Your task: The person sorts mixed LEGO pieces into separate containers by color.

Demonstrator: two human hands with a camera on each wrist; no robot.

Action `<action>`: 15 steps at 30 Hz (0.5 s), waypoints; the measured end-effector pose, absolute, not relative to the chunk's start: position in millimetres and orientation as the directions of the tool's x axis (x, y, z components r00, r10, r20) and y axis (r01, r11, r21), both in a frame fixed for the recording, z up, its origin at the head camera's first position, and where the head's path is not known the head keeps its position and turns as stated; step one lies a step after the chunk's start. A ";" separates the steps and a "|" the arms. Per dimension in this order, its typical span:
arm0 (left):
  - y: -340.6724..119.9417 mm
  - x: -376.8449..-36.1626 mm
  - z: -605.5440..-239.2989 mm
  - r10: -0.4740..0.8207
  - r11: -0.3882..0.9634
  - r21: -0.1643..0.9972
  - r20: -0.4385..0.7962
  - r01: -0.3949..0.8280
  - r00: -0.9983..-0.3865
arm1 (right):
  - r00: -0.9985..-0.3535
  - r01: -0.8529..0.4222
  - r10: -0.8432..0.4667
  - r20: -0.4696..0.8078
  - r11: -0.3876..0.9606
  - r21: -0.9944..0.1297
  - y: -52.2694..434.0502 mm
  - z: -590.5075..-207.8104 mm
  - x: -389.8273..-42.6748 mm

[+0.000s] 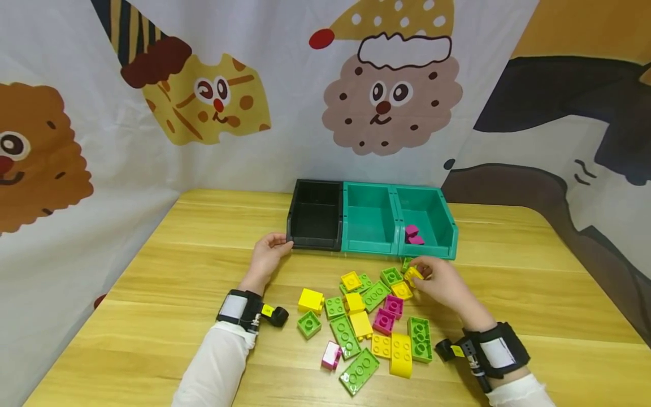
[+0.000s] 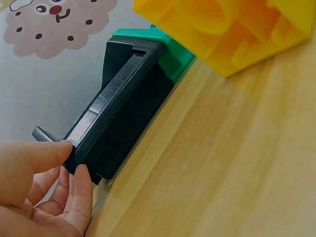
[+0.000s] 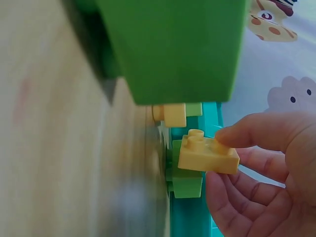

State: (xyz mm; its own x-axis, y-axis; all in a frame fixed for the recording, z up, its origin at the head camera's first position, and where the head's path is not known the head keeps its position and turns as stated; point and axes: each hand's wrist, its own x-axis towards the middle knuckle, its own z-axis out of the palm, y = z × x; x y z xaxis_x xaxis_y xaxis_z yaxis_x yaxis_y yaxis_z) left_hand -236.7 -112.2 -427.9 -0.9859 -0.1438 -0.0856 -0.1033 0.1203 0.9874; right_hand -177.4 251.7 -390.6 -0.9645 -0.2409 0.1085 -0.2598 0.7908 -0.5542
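Observation:
My right hand (image 1: 438,281) pinches a small yellow brick (image 1: 413,275) between thumb and fingers, just in front of the right teal bin (image 1: 427,217); the right wrist view shows the same yellow brick (image 3: 207,154) lifted off the wood. My left hand (image 1: 268,252) holds the front left corner of the black bin (image 1: 315,215), with thumb and fingertips (image 2: 81,180) touching the black bin's lip (image 2: 118,123). Two magenta bricks (image 1: 413,234) lie inside the right teal bin. A loose pile of green, yellow and magenta bricks (image 1: 366,322) lies between my forearms.
A middle teal bin (image 1: 368,217) stands between the black and right teal bins. The wooden table (image 1: 168,294) is backed by a cartoon-printed cloth (image 1: 213,96). A big green brick (image 3: 173,49) and a yellow brick (image 2: 222,29) loom close to the wrist cameras.

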 end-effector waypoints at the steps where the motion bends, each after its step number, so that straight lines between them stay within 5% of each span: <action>1: -111.7 -236.7 -427.7 -0.143 0.122 0.987 -0.085 -0.102 -0.986 | -0.963 -0.266 -0.244 0.114 0.791 -0.551 252.1 -389.7 -177.8; 15: -111.7 -236.0 -427.1 -0.146 0.118 0.989 -0.075 -0.092 -0.986 | -0.953 -0.303 -0.249 0.173 0.789 -0.534 248.7 -370.1 -184.0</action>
State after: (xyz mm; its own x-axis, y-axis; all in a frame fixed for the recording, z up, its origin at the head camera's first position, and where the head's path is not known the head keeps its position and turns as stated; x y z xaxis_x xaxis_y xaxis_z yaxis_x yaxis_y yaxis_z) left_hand -236.0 -111.7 -427.1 -0.9865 -0.1461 -0.0746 -0.0922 0.1178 0.9887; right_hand -184.0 248.7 -370.1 -0.9529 -0.2494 0.1725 -0.3032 0.7894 -0.5337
